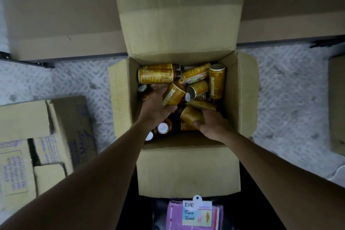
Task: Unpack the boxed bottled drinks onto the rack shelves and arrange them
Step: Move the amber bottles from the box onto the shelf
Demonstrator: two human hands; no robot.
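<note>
Lowest in frame, a pink face towel (194, 216) sits closest; above it both forearms reach into the open box (186, 170) at centre; the left hand (156, 107) curls round a yellow bottle (174, 95), the right hand (212, 125) wraps a second bottle (192, 115); the other bottles lie jumbled around them inside the box; given that jumble, each is best lifted straight up with a firm grip, clear of neighbours and flaps; printed cartons (37, 136) stand at left on the patterned floor (280, 89).
</note>
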